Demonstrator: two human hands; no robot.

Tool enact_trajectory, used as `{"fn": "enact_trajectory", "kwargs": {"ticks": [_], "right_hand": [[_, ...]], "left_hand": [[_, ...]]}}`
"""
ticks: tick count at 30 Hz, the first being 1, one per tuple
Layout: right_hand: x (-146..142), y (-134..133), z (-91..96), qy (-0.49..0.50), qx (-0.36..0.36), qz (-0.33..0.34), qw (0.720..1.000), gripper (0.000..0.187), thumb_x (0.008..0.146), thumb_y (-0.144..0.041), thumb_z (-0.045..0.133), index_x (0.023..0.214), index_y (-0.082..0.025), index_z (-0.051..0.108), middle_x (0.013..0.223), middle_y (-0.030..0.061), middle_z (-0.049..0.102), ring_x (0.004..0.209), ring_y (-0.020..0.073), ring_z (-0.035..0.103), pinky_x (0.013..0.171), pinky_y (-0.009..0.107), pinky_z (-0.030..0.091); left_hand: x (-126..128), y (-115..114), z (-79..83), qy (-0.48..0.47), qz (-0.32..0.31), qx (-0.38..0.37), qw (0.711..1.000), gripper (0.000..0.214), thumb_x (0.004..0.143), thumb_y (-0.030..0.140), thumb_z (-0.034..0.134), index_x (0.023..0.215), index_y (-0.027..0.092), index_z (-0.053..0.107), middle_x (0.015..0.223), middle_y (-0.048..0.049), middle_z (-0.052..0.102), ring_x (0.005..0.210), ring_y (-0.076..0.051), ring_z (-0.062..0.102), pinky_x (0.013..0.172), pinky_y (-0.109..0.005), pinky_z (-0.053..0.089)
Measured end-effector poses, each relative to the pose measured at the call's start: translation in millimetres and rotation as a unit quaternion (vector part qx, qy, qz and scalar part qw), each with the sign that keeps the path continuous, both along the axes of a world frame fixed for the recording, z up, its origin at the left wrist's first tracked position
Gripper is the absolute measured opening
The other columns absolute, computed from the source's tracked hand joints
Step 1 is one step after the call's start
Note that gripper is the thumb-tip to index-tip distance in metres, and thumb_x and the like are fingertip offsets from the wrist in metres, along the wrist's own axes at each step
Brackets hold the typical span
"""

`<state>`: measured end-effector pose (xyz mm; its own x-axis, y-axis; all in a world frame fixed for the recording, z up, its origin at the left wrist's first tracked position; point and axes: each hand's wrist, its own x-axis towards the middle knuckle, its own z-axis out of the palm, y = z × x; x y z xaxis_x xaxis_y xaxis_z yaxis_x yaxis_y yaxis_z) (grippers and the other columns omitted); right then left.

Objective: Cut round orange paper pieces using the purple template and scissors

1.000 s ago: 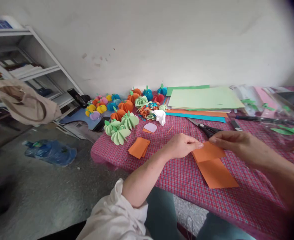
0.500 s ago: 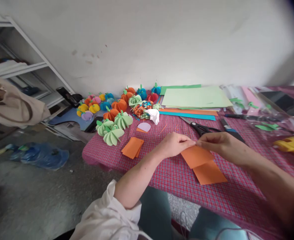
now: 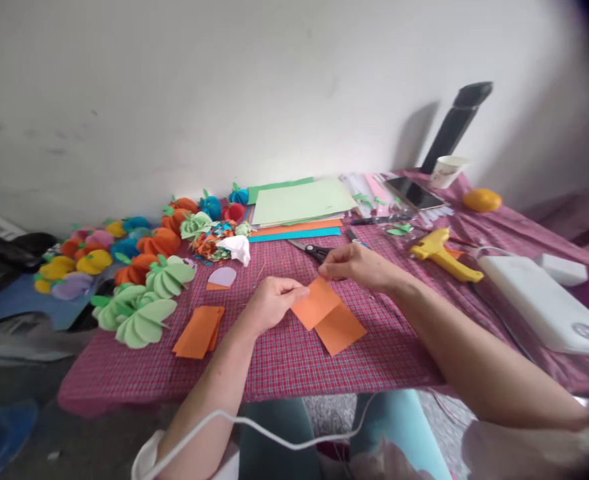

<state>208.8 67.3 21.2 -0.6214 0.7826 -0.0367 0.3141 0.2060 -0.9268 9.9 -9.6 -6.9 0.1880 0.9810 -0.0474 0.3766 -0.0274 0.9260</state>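
Note:
My left hand [image 3: 274, 303] pinches the left corner of a small orange paper square [image 3: 317, 303] between thumb and fingers. At its upper corner, the thumb and fingertips of my right hand [image 3: 357, 267] are pressed together on the edge. A second orange paper square [image 3: 341, 328] lies partly under the held one, on the checked tablecloth. Black-handled scissors [image 3: 317, 252] lie just behind my right hand, partly covered by it. To the left are a small stack of orange paper pieces [image 3: 199, 331] and a lilac rounded paper piece [image 3: 223, 277].
Several paper pumpkins [image 3: 159, 243] crowd the table's left side, beside paper scraps [image 3: 214, 240] and a crumpled white tissue [image 3: 237, 249]. Coloured sheets [image 3: 301, 203] lie at the back. On the right are a yellow glue gun [image 3: 444, 255], a white power bank [image 3: 544, 303] and a paper cup [image 3: 447, 172].
The view has swung right, bringing the glue gun, cup and white power bank into sight. My hands have moved apart, my left one now at the square's left corner.

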Motion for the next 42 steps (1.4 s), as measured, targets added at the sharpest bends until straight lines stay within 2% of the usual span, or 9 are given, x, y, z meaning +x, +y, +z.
{"fn": "enact_trajectory", "kwargs": {"ticks": [4, 11, 17, 23, 26, 29, 36, 39, 42], "right_hand": [[5, 3, 0.3, 0.052, 0.017, -0.056, 0.997, 0.029, 0.074, -0.040, 0.056, 0.061, -0.015, 0.059, 0.057, 0.0000, 0.054, 0.051, 0.0088, 0.043, 0.051, 0.023, 0.033], [-22, -17, -15.8, 0.021, 0.009, 0.031, 0.999, 0.027, 0.074, -0.038, 0.056, 0.074, -0.013, 0.065, 0.056, -0.0022, 0.049, 0.050, 0.0074, 0.038, 0.047, 0.021, 0.029], [-17, -9, -16.8, 0.028, 0.006, 0.008, 1.000, 0.023, 0.071, -0.034, 0.058, 0.065, -0.013, 0.062, 0.053, -0.0020, 0.049, 0.048, 0.0072, 0.039, 0.044, 0.020, 0.028], [1, 5, -1.0, 0.116, -0.067, -0.088, 0.987, 0.022, 0.067, -0.034, 0.062, 0.059, -0.014, 0.056, 0.052, -0.0010, 0.050, 0.046, 0.0074, 0.042, 0.045, 0.021, 0.032], [-1, 1, -0.3, 0.108, -0.054, -0.041, 0.992, 0.024, 0.066, -0.036, 0.063, 0.059, -0.013, 0.058, 0.050, -0.0019, 0.049, 0.045, 0.0070, 0.040, 0.044, 0.021, 0.030], [-11, -10, -4.9, 0.074, -0.030, 0.017, 0.997, 0.025, 0.066, -0.038, 0.061, 0.062, -0.013, 0.063, 0.049, -0.0030, 0.048, 0.045, 0.0065, 0.038, 0.043, 0.020, 0.027], [-14, -12, -8.7, 0.059, -0.011, 0.056, 0.997, 0.022, 0.068, -0.033, 0.060, 0.064, -0.012, 0.064, 0.051, -0.0023, 0.050, 0.047, 0.0068, 0.041, 0.044, 0.019, 0.030], [-5, -1, -3.8, 0.093, -0.019, 0.005, 0.995, 0.023, 0.068, -0.033, 0.063, 0.057, -0.012, 0.061, 0.051, -0.0012, 0.052, 0.047, 0.0068, 0.042, 0.045, 0.020, 0.032], [-2, 0, 1.3, 0.137, -0.064, -0.038, 0.988, 0.028, 0.070, -0.038, 0.061, 0.059, -0.012, 0.060, 0.053, 0.0002, 0.055, 0.046, 0.0067, 0.042, 0.045, 0.020, 0.032]], "left_hand": [[-1, 0, 3.2, -0.019, 0.026, -0.003, 0.999, 0.028, 0.076, 0.039, 0.055, 0.069, 0.013, 0.065, 0.064, -0.0007, 0.060, 0.060, -0.012, 0.050, 0.058, -0.023, 0.036], [5, -1, 4.3, 0.002, 0.027, 0.021, 0.999, 0.029, 0.077, 0.035, 0.053, 0.058, 0.013, 0.056, 0.053, 0.0043, 0.043, 0.054, -0.008, 0.037, 0.052, -0.021, 0.027], [5, 2, 1.0, 0.021, 0.023, 0.010, 0.999, 0.028, 0.076, 0.037, 0.053, 0.064, 0.014, 0.063, 0.058, 0.0018, 0.056, 0.058, -0.011, 0.047, 0.056, -0.023, 0.034], [-12, -14, 7.9, 0.049, 0.051, 0.007, 0.997, 0.027, 0.076, 0.033, 0.053, 0.060, 0.015, 0.066, 0.067, -0.0042, 0.067, 0.072, -0.017, 0.060, 0.075, -0.028, 0.042], [-15, -22, 14.8, 0.027, 0.128, 0.041, 0.991, 0.029, 0.080, 0.034, 0.047, 0.071, 0.015, 0.068, 0.071, -0.0048, 0.068, 0.075, -0.018, 0.061, 0.076, -0.028, 0.042], [-3, -23, 19.4, 0.022, 0.119, 0.038, 0.992, 0.030, 0.079, 0.039, 0.049, 0.088, 0.017, 0.068, 0.086, -0.0042, 0.068, 0.083, -0.018, 0.059, 0.073, -0.026, 0.041], [15, -22, 12.8, 0.067, 0.085, 0.003, 0.994, 0.030, 0.075, 0.041, 0.055, 0.069, 0.013, 0.065, 0.062, 0.0013, 0.057, 0.060, -0.012, 0.047, 0.056, -0.022, 0.034], [6, -29, 11.8, 0.061, 0.118, 0.016, 0.991, 0.029, 0.074, 0.041, 0.056, 0.067, 0.013, 0.064, 0.063, 0.0010, 0.057, 0.062, -0.012, 0.047, 0.059, -0.022, 0.035], [2, -35, 14.3, 0.040, 0.212, 0.072, 0.974, 0.028, 0.073, 0.039, 0.058, 0.069, 0.013, 0.064, 0.064, 0.0009, 0.056, 0.064, -0.012, 0.047, 0.062, -0.022, 0.037]]}}
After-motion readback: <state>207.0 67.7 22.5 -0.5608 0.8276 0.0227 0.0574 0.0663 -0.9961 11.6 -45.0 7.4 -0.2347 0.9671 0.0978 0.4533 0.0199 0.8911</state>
